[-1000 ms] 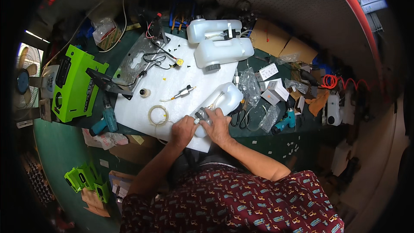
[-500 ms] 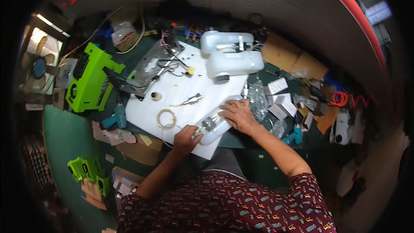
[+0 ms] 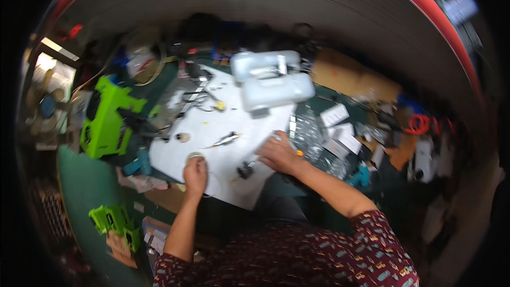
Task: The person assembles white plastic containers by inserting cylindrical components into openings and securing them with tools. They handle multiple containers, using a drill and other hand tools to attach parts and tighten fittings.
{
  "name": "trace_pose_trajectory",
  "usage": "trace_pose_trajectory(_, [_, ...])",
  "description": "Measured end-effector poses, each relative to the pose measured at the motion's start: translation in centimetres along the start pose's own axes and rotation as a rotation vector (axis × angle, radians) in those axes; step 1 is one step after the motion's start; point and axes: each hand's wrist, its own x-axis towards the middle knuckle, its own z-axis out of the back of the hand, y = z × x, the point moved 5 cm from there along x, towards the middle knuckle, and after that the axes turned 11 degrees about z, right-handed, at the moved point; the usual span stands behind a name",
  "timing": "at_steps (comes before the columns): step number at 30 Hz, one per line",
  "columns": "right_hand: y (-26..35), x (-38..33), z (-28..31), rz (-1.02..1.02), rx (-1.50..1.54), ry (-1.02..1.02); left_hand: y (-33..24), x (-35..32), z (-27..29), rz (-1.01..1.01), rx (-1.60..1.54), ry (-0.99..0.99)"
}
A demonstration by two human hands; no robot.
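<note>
**Kid:** Looking down, what do the hands do?

**Helper:** Nearest us, the left hand (image 3: 195, 172) sits at the near edge of the white sheet (image 3: 223, 122). Its fingers are curled up, right at a small pale ring (image 3: 195, 155). It is too blurry to tell if they pinch the ring or just touch it.

**Kid:** And the other one?

**Helper:** The right hand (image 3: 276, 154) lies palm down by the sheet's right edge. Its fingers are stretched out and seem to hold nothing. A small dark part (image 3: 245, 170) lies just beside it.

**Kid:** So what step is this?

**Helper:** I think it is picking out little parts. Lifting the ring would need a soft pinch, with the right hand keeping the sheet flat.

**Kid:** What is farther off?

**Helper:** A thin metal tool (image 3: 226, 139) lies mid-sheet. At the far edge stands a big white plastic shell (image 3: 271, 82).

**Kid:** And around the sheet?

**Helper:** A dark green table (image 3: 85, 186), very messy. A bright green tool body (image 3: 106, 119) lies by the left edge, clear bags (image 3: 313, 138) on the right. An orange coiled hose (image 3: 419, 124) sits far right. The room behind is dim.
</note>
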Motion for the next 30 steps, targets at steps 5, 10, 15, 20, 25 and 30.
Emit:
trace_pose_trajectory(5, [-0.8,-5.7,5.8,-0.344,-0.055,-0.549,-9.8,-4.7,-1.8,-0.055,-0.203,0.126])
trace_pose_trajectory(10, [-2.0,-18.8,0.5,-0.854,0.025,-0.538,-16.8,-10.0,-7.8,-0.189,-0.169,0.607])
trace_pose_trajectory(15, [-1.6,-21.5,-4.7,-1.071,0.077,-0.271,-13.1,-14.1,-21.5,-0.279,0.380,0.933])
trace_pose_trajectory(20, [-1.1,-20.6,-4.2,-1.155,-0.047,-0.179,-11.9,-15.1,-29.1,-0.356,0.507,0.741])
trace_pose_trajectory(25, [-2.8,-24.2,-2.6,-1.042,-0.036,-0.119,-12.1,-15.0,-30.6,-0.306,0.646,0.671])
trace_pose_trajectory(30, [-4.1,-25.1,-0.3,-1.043,-0.067,-0.133,-13.4,-15.3,-27.1,-0.072,0.620,0.858])
